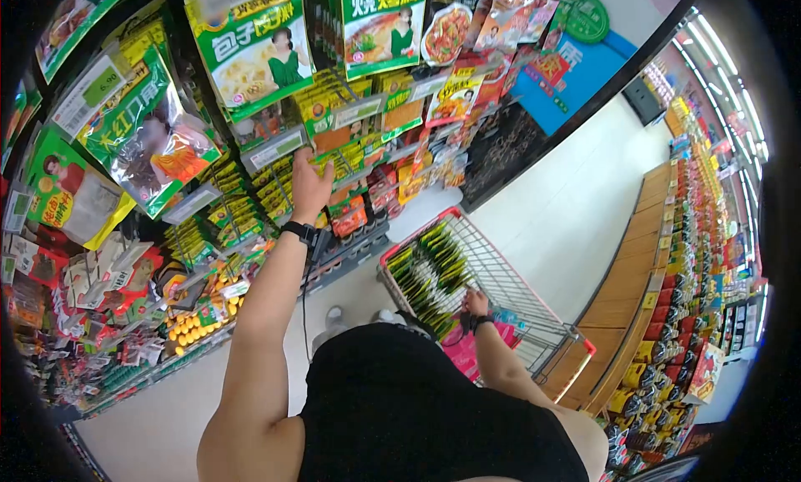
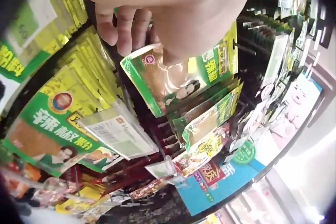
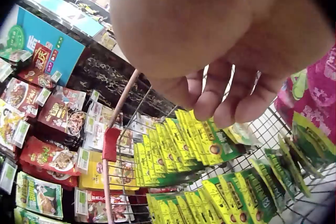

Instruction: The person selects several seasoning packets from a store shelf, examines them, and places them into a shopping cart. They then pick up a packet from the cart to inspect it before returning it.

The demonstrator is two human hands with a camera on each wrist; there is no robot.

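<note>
At the shelf rack, my left hand (image 1: 312, 188) reaches among hanging spice packets. In the left wrist view its thumb lies on the front of a green-and-brown chili powder packet (image 2: 212, 69), with the other fingers curled by the packet's upper edge. My right hand (image 1: 476, 302) hovers over the shopping cart (image 1: 511, 269), fingers loosely bent and nothing visible in them. Below its fingertips, rows of yellow-and-green packets (image 3: 168, 148) stand on edge in the cart. A pink patterned cloth or bag (image 3: 321, 90) is beside them.
Price tags (image 1: 275, 148) stick out in front of the hanging rows. Larger green seasoning bags (image 1: 250, 52) hang above. A blue sign panel (image 1: 555, 82) marks the rack's end. Across the aisle runs a long wood-fronted display (image 1: 622, 290) of packaged goods. A bottle (image 1: 509, 317) lies in the cart.
</note>
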